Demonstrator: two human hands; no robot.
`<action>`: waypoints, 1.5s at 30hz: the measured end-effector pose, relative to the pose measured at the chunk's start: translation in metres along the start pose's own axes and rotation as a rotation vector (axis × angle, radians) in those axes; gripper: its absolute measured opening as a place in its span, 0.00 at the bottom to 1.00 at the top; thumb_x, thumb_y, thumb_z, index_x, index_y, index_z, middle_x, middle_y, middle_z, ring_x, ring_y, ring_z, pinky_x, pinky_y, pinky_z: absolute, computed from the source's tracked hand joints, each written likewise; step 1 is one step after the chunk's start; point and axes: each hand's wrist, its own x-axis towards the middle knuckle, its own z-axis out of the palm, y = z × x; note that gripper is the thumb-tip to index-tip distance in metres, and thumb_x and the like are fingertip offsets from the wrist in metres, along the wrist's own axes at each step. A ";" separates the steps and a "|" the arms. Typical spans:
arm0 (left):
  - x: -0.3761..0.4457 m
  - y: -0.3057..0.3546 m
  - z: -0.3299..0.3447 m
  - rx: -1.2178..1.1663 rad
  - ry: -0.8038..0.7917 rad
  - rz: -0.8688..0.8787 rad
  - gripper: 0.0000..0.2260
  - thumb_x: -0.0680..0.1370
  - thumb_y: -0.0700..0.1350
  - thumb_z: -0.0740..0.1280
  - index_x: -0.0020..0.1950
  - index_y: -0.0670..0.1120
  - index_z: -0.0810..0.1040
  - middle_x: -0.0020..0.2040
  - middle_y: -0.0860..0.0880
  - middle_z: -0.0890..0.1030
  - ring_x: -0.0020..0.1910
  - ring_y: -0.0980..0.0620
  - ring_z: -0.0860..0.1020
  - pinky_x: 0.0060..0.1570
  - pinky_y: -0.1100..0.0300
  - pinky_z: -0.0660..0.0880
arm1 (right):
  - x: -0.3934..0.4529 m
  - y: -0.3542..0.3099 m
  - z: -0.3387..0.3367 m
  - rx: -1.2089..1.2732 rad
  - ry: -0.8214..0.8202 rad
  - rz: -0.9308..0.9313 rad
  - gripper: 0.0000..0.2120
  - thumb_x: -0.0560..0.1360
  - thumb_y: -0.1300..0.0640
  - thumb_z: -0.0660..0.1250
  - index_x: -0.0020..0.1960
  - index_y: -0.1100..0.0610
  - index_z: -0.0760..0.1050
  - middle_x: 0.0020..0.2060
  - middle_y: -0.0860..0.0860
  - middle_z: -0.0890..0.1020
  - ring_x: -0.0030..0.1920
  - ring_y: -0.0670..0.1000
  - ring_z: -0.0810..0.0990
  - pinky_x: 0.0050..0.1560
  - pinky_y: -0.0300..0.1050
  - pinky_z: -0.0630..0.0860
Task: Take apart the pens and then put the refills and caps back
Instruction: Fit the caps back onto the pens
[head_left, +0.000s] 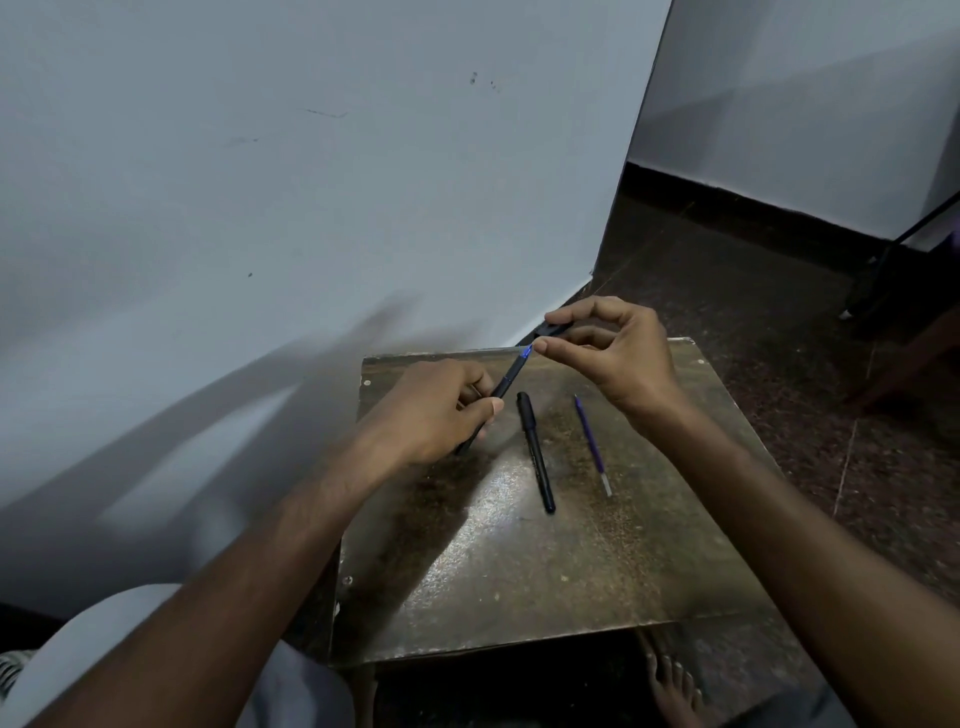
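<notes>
Left hand (436, 410) grips pen (506, 382), right hand (618, 348) pinches cap (555, 329); capped pen (536, 452), refill (592, 444) beside.

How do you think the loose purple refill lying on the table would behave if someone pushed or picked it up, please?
The purple refill is a thin round tube, so it would probably roll sideways on the smooth table if nudged. Being so slender, it is likely very light and slightly bendy. Lying flat, it may need a fingertip pinch to lift.

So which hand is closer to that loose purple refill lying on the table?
Right. The right hand hovers just beyond the refill's far end, holding a cap; the left hand is farther left, past the black pen.
</notes>
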 end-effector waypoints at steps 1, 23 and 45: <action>0.000 0.000 0.000 -0.001 -0.004 0.008 0.11 0.85 0.49 0.70 0.43 0.56 0.78 0.39 0.55 0.88 0.32 0.69 0.82 0.33 0.77 0.70 | 0.000 -0.001 0.000 -0.019 -0.007 -0.017 0.16 0.67 0.55 0.87 0.52 0.54 0.89 0.52 0.49 0.89 0.48 0.50 0.91 0.54 0.48 0.88; 0.000 0.011 0.010 -0.113 0.165 -0.003 0.14 0.83 0.55 0.72 0.39 0.52 0.86 0.33 0.60 0.87 0.33 0.60 0.86 0.39 0.68 0.79 | -0.011 0.000 0.017 0.266 -0.203 0.161 0.12 0.84 0.63 0.71 0.67 0.64 0.81 0.45 0.63 0.87 0.44 0.54 0.87 0.51 0.49 0.86; 0.001 0.005 0.026 -0.378 0.129 -0.211 0.06 0.77 0.49 0.81 0.43 0.50 0.88 0.33 0.53 0.88 0.34 0.58 0.88 0.35 0.66 0.84 | -0.016 -0.005 0.018 -0.412 -0.126 -0.031 0.16 0.84 0.53 0.71 0.70 0.55 0.82 0.44 0.48 0.88 0.42 0.45 0.88 0.50 0.40 0.84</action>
